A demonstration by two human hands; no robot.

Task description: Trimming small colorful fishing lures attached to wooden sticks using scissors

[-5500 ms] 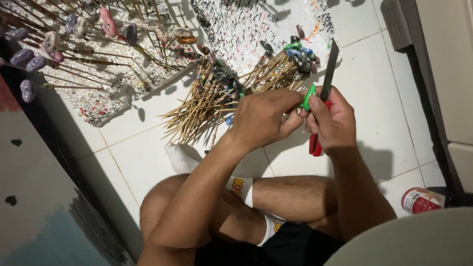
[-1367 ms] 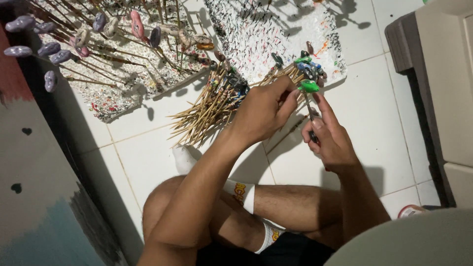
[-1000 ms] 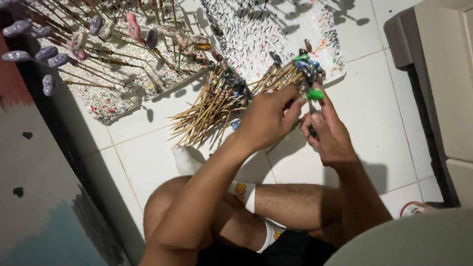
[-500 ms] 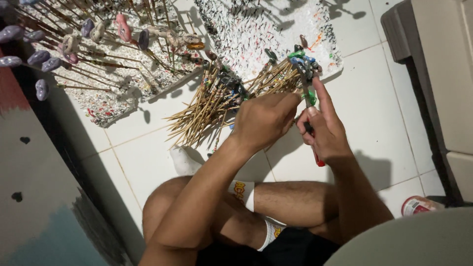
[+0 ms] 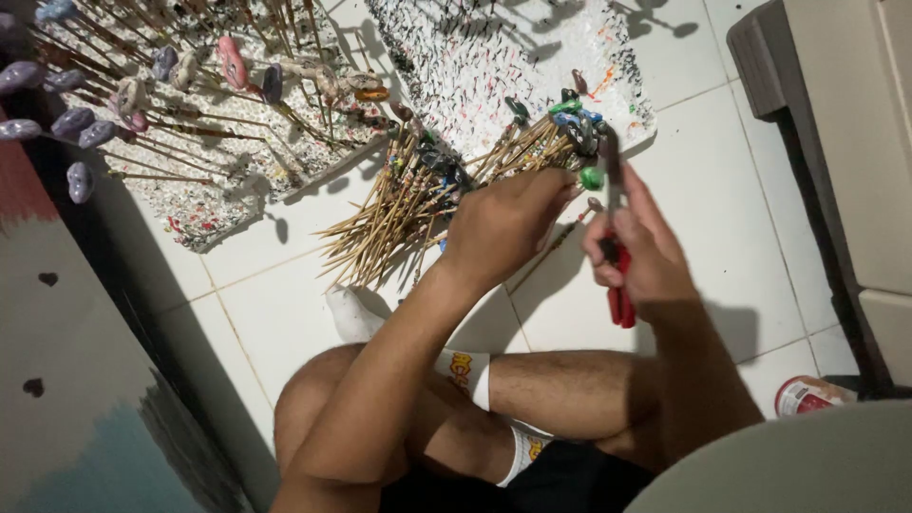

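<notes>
- Bundle of thin wooden skewers (image 5: 399,223) on white tiled floor (image 5: 722,237), left hand (image 5: 503,223) closed over it.
- Right hand (image 5: 638,255), just right of bundle, gripping red-handled knife (image 5: 619,275).
- Red-labelled round can (image 5: 807,395) beyond, near the knee.

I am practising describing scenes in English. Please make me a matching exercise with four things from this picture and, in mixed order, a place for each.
Things:
1. red-handled cutter
2. green bead
3. purple pieces on sticks
4. red-and-white can

Places:
A. far left, stuck in a foam board
B. bottom right, on the floor
C. in the right hand
D. at the left hand's fingertips

Pairs: 1-C, 2-D, 3-A, 4-B
</notes>
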